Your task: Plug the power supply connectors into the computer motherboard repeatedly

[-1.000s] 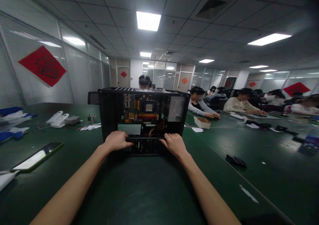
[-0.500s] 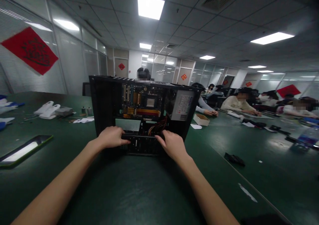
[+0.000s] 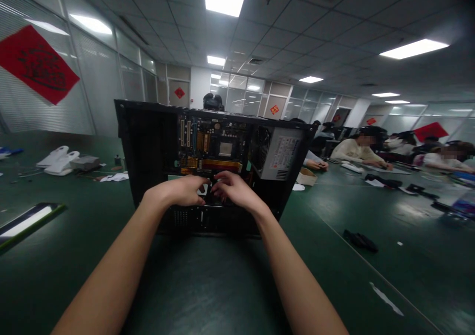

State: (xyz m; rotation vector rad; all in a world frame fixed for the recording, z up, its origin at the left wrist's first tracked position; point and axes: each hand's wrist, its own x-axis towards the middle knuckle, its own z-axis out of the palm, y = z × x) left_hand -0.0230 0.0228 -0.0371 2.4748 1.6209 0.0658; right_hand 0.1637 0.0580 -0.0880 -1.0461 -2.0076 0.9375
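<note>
A black computer case [image 3: 148,147] lies open on the green table [image 3: 208,285], showing its motherboard [image 3: 211,149] and a grey power supply [image 3: 284,154]. My left hand [image 3: 178,190] and my right hand [image 3: 233,189] reach over the case's near edge into the opening, fingertips close together just below the motherboard. The fingers of both are curled down inside the case. What they touch is hidden behind the hands.
A phone in a green case [image 3: 25,220] lies at the left. White handsets and small parts [image 3: 61,161] sit further back left. A black object [image 3: 359,240] lies to the right. Several people work at the tables at the back right, next to a small cardboard box [image 3: 306,176].
Both hands left the case's near edge, where they were apart, and moved up and inward into the opening. The case now looks closer and larger.
</note>
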